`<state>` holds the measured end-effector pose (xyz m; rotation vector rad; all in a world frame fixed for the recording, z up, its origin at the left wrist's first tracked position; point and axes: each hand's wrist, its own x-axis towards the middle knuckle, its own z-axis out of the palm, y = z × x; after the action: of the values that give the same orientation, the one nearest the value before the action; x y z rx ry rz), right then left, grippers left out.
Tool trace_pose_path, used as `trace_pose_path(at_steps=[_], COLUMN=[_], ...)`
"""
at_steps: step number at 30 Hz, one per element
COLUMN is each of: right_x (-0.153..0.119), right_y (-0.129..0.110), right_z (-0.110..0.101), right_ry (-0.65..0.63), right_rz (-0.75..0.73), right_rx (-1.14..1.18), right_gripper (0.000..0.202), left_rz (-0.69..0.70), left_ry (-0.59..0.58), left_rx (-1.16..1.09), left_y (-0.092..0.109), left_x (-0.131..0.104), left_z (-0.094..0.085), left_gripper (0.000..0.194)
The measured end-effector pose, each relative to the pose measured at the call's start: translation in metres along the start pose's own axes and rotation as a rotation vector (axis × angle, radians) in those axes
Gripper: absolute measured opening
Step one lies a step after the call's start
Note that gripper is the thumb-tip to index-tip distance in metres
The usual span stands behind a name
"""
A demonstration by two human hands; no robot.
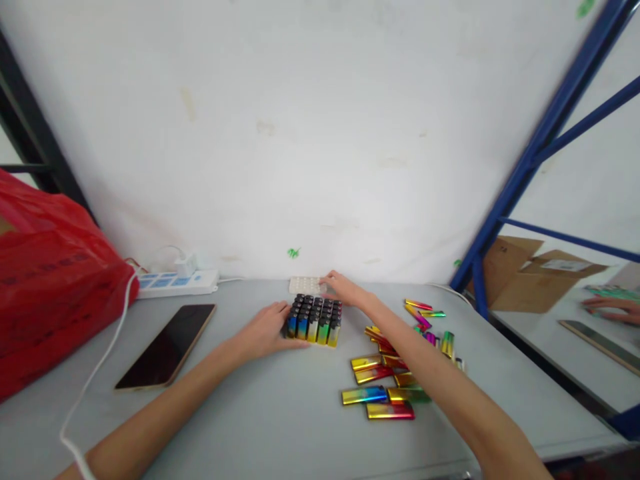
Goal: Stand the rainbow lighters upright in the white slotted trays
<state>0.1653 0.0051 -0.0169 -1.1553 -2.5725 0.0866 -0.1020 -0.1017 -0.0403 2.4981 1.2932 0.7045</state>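
Several lighters [313,327] with black tops and shiny coloured bodies stand upright in a tight block at the middle of the grey table. My left hand [270,328] is closed around the left side of this block, its thumb along the lower front and its fingers at the left rear. Just behind the block, by the wall, is a white tray [303,285] with a grid of small hollows. My right hand [343,289] reaches past the block and pinches the tray's right end; its fingers are slightly blurred.
Loose lighters [390,411] lie scattered on the right, partly under my right forearm. A phone [167,347], a white cable [107,347], a power strip [177,283] and a red bag [60,287] are at left. Past the blue frame [520,173], another person's hand [613,308] shows.
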Motion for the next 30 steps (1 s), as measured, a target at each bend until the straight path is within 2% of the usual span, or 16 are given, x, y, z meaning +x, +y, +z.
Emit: trace_pose_path(at_steps=[3, 6, 10, 16, 21, 25, 30], right_x=[0.006, -0.008, -0.04, -0.084, -0.092, -0.089, -0.114], right_y=[0.001, 0.005, 0.019, 0.031, 0.031, 0.034, 0.044], right_z=[0.01, 0.01, -0.003, -0.032, -0.034, -0.035, -0.067], right_ry=[-0.038, -0.048, -0.043, -0.084, -0.101, -0.102, -0.058], right_rz=[0.065, 0.091, 0.122, 0.105, 0.076, 0.13, 0.176], right_rx=[-0.048, -0.064, -0.075, -0.2, -0.156, -0.163, -0.059], right_gripper=[0.034, 0.03, 0.021, 0.019, 0.022, 0.019, 0.017], left_rz=[-0.016, -0.003, 0.021, -0.009, -0.066, -0.153, -0.204], left_ry=[-0.048, -0.07, -0.046, -0.035, 0.014, 0.064, 0.093], left_rx=[0.034, 0.028, -0.001, -0.003, 0.054, 0.103, 0.083], left_y=[0.006, 0.01, 0.011, 0.01, -0.001, -0.015, -0.025], left_x=[0.001, 0.002, 0.002, 0.003, 0.009, 0.01, 0.015], left_z=[-0.005, -0.008, -0.011, -0.012, -0.016, -0.023, -0.028], left_gripper=[0.075, 0.075, 0.074, 0.069, 0.072, 0.073, 0.071])
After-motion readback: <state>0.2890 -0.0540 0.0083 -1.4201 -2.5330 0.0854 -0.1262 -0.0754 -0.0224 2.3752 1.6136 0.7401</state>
